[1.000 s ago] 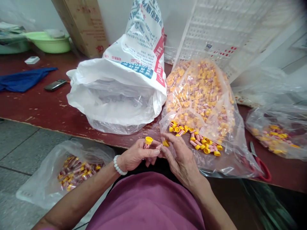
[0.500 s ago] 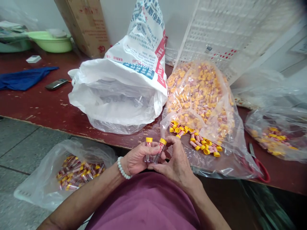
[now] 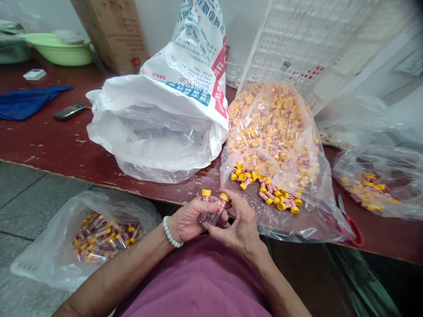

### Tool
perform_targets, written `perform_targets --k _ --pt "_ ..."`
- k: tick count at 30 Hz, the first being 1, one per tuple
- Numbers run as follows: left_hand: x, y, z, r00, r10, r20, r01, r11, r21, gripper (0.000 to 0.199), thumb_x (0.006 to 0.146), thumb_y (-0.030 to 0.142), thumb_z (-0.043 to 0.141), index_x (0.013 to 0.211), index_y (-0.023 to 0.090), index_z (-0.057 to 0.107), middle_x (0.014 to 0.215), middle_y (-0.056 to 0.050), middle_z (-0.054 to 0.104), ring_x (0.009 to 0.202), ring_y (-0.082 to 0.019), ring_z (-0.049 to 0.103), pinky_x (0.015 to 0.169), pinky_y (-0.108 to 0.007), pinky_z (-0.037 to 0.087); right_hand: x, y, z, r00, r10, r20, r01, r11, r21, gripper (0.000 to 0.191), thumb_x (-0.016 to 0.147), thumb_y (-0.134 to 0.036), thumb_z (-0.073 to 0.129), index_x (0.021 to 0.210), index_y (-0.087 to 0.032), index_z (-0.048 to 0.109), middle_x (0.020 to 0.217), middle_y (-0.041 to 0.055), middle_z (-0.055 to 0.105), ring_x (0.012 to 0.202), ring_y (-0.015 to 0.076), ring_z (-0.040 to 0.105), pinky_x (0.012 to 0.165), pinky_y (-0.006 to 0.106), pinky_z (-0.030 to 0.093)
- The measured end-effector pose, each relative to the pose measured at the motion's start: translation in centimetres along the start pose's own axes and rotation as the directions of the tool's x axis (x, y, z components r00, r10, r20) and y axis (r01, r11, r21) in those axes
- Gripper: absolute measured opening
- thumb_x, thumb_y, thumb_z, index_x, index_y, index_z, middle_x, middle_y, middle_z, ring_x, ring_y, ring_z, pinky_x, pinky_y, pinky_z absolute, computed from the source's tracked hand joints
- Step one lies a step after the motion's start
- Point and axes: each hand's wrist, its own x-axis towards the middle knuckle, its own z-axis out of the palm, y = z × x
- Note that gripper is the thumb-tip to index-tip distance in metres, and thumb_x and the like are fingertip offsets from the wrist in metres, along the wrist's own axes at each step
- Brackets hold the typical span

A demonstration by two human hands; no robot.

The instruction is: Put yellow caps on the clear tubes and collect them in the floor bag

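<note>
The left hand (image 3: 188,221) grasps a slim clear tube with a yellow cap (image 3: 205,204), nearly upright, cap pointing far; the right hand (image 3: 238,224) pinches a second yellow-capped tube (image 3: 218,210), tilted far and right, both just short of the dark red bench (image 3: 49,141). A large heap of tubes fills a clear plastic bag (image 3: 276,207) far right; a smaller batch lies in a clear bag (image 3: 39,259) on the floor, near left.

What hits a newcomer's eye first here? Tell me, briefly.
A clear plastic bag heaped with yellow-capped tubes fills the table's right side. Front and centre, the left hand holds one tube and the right hand another. A large white printed sack slumps open left of the heap.
</note>
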Motion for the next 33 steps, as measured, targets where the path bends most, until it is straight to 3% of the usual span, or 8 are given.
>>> perform_targets --k 6,9,12,15,19,23,28,33 --pt "-0.2 0.0 0.6 0.998 0.029 -0.049 -0.024 0.993 0.113 0.014 0.071 0.019 0.072 0.077 0.009 0.064 0.068 -0.006 0.064 0.062 -0.015 0.061 0.064 -0.026 0.048 0.0 0.4 -0.4 0.993 -0.076 0.089 0.081 0.995 -0.058 0.104 0.061 -0.046 0.078 0.143 -0.018 0.022 0.136 0.0167 0.043 0.119 0.0306 0.045 0.096 0.047 0.041" --pt "-0.4 -0.5 0.5 0.993 0.048 -0.107 -0.034 0.991 0.130 0.016 0.068 0.018 0.075 0.076 0.010 0.063 0.067 -0.004 0.062 0.062 -0.013 0.059 0.062 -0.023 0.046 -0.4 0.1 0.1 0.985 -0.141 0.101 0.152 0.982 -0.113 0.109 0.058 -0.047 0.079 0.144 -0.018 0.018 0.137 0.0176 0.040 0.123 0.0337 0.040 0.098 0.051 0.037" --pt "-0.9 -1.8 -0.5 0.987 0.023 -0.157 -0.009 0.995 0.095 0.018 0.064 0.016 0.076 0.077 0.010 0.064 0.067 -0.003 0.062 0.063 -0.013 0.060 0.062 -0.023 0.046 -1.9 -0.1 0.9 0.981 -0.168 0.095 0.181 0.971 -0.156 0.098 0.061 -0.048 0.077 0.139 -0.017 0.025 0.130 0.0174 0.045 0.118 0.0328 0.042 0.095 0.050 0.037" --pt "-1.3 -3.3 -2.2 0.975 -0.110 -0.195 0.105 0.994 -0.037 0.019 0.064 0.017 0.075 0.077 0.009 0.063 0.068 -0.004 0.063 0.062 -0.015 0.061 0.059 -0.025 0.047 -4.0 0.3 1.7 0.976 -0.210 0.066 0.219 0.957 -0.192 0.068 0.069 -0.047 0.072 0.123 -0.018 0.042 0.111 0.0131 0.053 0.102 0.0281 0.049 0.085 0.045 0.042" --pt "-0.9 -4.3 -3.9 0.948 -0.279 -0.151 0.254 0.953 -0.167 0.017 0.067 0.017 0.072 0.076 0.007 0.061 0.067 -0.007 0.064 0.056 -0.017 0.063 0.047 -0.022 0.042 -5.5 1.6 2.4 0.965 -0.183 0.188 0.216 0.961 -0.175 0.031 0.078 -0.043 0.064 0.093 -0.018 0.051 0.080 0.0045 0.055 0.074 0.0190 0.051 0.064 0.032 0.042" --pt "0.0 -4.3 -4.5 0.940 -0.307 -0.147 0.282 0.944 -0.172 0.017 0.070 0.018 0.070 0.073 0.006 0.059 0.063 -0.006 0.063 0.051 -0.018 0.064 0.038 -0.019 0.036 -5.4 2.6 3.0 0.959 -0.162 0.234 0.177 0.983 -0.046 0.026 0.081 -0.041 0.061 0.077 -0.021 0.044 0.071 0.0001 0.050 0.063 0.0141 0.048 0.055 0.026 0.039" --pt "0.3 -4.7 -4.5 0.945 -0.258 -0.202 0.230 0.961 -0.154 0.014 0.074 0.019 0.066 0.075 0.007 0.060 0.062 -0.006 0.063 0.044 -0.017 0.061 0.040 -0.022 0.043 -5.5 2.7 3.4 0.973 -0.128 0.194 0.121 0.991 0.047 0.022 0.079 -0.031 0.062 0.077 -0.022 0.042 0.071 -0.0005 0.049 0.064 0.0137 0.048 0.057 0.025 0.040" --pt "0.8 -5.4 -4.0 0.933 -0.222 -0.282 0.174 0.967 -0.185 0.015 0.072 0.020 0.069 0.071 0.011 0.056 0.056 0.000 0.058 0.040 -0.012 0.056 0.038 -0.019 0.039 -5.6 3.0 3.4 0.973 -0.133 0.190 0.118 0.989 0.088 0.015 0.079 -0.026 0.057 0.076 -0.022 0.043 0.070 -0.0002 0.050 0.065 0.0147 0.049 0.059 0.026 0.039"
